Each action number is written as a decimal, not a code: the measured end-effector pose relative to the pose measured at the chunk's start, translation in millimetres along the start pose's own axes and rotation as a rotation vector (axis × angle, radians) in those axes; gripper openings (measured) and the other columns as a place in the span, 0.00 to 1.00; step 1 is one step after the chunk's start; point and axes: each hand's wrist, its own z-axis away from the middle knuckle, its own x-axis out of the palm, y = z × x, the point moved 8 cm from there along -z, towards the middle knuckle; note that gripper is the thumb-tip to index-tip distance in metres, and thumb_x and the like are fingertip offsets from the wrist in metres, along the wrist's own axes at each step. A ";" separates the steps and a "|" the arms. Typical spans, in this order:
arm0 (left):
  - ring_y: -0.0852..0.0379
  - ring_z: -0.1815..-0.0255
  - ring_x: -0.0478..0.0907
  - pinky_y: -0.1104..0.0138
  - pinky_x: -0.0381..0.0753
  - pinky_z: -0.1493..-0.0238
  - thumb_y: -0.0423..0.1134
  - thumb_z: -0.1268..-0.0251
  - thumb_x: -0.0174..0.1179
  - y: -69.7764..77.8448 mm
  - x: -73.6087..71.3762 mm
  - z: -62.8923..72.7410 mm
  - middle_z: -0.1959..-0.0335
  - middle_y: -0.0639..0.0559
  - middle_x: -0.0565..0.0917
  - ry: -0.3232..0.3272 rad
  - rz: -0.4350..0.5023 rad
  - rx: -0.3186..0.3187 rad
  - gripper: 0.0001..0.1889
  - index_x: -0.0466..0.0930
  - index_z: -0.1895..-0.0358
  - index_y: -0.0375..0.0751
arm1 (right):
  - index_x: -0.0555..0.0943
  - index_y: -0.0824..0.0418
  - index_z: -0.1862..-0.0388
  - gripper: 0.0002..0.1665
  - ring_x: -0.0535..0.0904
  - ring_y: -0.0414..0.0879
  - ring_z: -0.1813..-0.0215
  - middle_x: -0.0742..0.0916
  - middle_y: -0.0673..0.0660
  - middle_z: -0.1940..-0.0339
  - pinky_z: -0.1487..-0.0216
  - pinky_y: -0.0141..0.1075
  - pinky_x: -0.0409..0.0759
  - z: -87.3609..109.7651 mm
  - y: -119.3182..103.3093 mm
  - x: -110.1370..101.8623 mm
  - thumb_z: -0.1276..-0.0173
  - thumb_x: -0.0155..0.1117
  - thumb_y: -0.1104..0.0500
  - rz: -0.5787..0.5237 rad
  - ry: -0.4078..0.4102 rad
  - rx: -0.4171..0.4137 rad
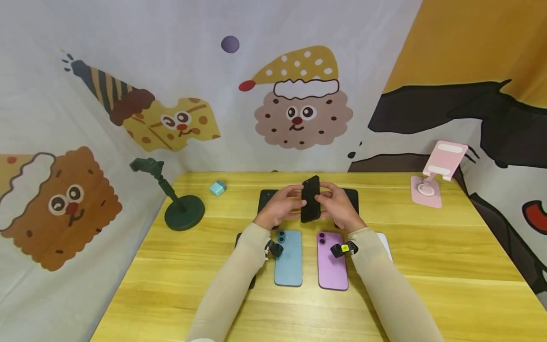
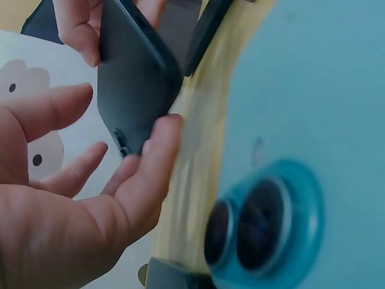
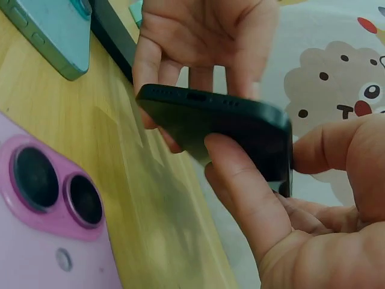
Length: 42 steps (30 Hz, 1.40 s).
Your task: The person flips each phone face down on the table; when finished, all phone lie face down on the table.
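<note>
A black phone (image 1: 311, 202) is held up above the table, tilted on end. My right hand (image 1: 337, 204) pinches it, its thumb (image 3: 231, 162) lying across one face and a finger at the side edge. My left hand (image 1: 282, 205) has loosely extended fingers; in the left wrist view some fingertips touch the phone's lower end while others stand apart from it. The left wrist view shows a small raised part on that end of the phone. Below the hands, a teal phone (image 1: 288, 266) and a pink phone (image 1: 332, 266) lie on the table, camera lenses up.
Dark phones (image 1: 267, 195) (image 1: 353, 198) lie partly hidden behind the hands. Another dark phone (image 1: 251, 283) shows under the left forearm, a white one (image 1: 384, 244) beside the right. A green stand (image 1: 184, 213), a small teal block (image 1: 218, 188) and a pink phone stand (image 1: 427, 189) occupy the table's far side.
</note>
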 end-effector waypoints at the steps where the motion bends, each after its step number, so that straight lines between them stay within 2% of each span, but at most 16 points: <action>1: 0.46 0.36 0.83 0.47 0.85 0.36 0.35 0.25 0.66 -0.6 -2.2 -0.1 0.22 0.45 0.68 0.015 0.002 0.003 0.32 0.70 0.21 0.57 | 0.58 0.57 0.13 0.37 0.84 0.66 0.37 0.77 0.72 0.27 0.50 0.53 0.90 -0.1 -0.6 0.1 0.17 0.55 0.62 -0.012 0.003 -0.001; 5: 0.46 0.38 0.84 0.50 0.86 0.37 0.33 0.27 0.68 -2.8 -7.7 -0.8 0.24 0.43 0.72 0.038 0.005 -0.004 0.33 0.71 0.22 0.56 | 0.59 0.55 0.14 0.37 0.84 0.64 0.36 0.78 0.71 0.28 0.52 0.53 0.91 0.6 -3.0 1.1 0.18 0.56 0.63 -0.041 0.016 -0.004; 10: 0.44 0.41 0.87 0.50 0.88 0.41 0.33 0.26 0.67 -3.9 -8.2 -1.7 0.30 0.41 0.77 0.002 -0.001 -0.018 0.35 0.66 0.20 0.54 | 0.59 0.55 0.14 0.37 0.84 0.60 0.37 0.78 0.70 0.27 0.53 0.49 0.91 1.7 -3.2 1.2 0.18 0.56 0.63 -0.056 0.025 -0.007; 14: 0.45 0.42 0.87 0.52 0.89 0.44 0.31 0.26 0.65 -2.7 -9.2 -2.8 0.32 0.40 0.78 -0.008 -0.005 -0.018 0.37 0.62 0.18 0.53 | 0.61 0.55 0.15 0.36 0.86 0.57 0.40 0.78 0.70 0.28 0.55 0.47 0.92 2.2 -2.2 -1.0 0.18 0.57 0.63 -0.052 0.038 -0.008; 17: 0.46 0.44 0.87 0.55 0.90 0.47 0.29 0.26 0.65 -0.2 -12.8 -2.0 0.33 0.41 0.78 0.013 -0.023 -0.007 0.39 0.62 0.18 0.56 | 0.63 0.56 0.16 0.35 0.88 0.56 0.44 0.78 0.71 0.31 0.54 0.48 0.92 1.9 -1.7 -4.0 0.18 0.58 0.62 -0.040 0.049 -0.007; 25: 0.48 0.51 0.86 0.59 0.92 0.54 0.28 0.28 0.66 1.6 -17.3 -1.3 0.43 0.43 0.78 0.055 -0.084 -0.002 0.39 0.65 0.18 0.60 | 0.67 0.57 0.17 0.36 0.89 0.52 0.54 0.79 0.68 0.42 0.54 0.48 0.92 -1.7 6.6 -11.6 0.21 0.63 0.61 0.057 0.052 0.028; 35: 0.48 0.53 0.87 0.58 0.92 0.56 0.24 0.30 0.66 -6.2 -15.7 -6.4 0.52 0.45 0.78 0.103 -0.103 -0.026 0.38 0.69 0.20 0.54 | 0.65 0.57 0.16 0.37 0.85 0.48 0.64 0.84 0.66 0.46 0.64 0.41 0.91 -6.1 18.9 -16.6 0.21 0.63 0.60 0.193 0.033 0.052; 42: 0.48 0.57 0.88 0.58 0.92 0.58 0.22 0.33 0.68 -6.9 -14.4 -7.5 0.53 0.44 0.78 0.112 -0.108 -0.027 0.40 0.69 0.20 0.50 | 0.64 0.58 0.16 0.38 0.84 0.49 0.64 0.83 0.65 0.51 0.63 0.41 0.91 -8.1 22.2 -17.1 0.20 0.63 0.60 0.235 0.015 0.059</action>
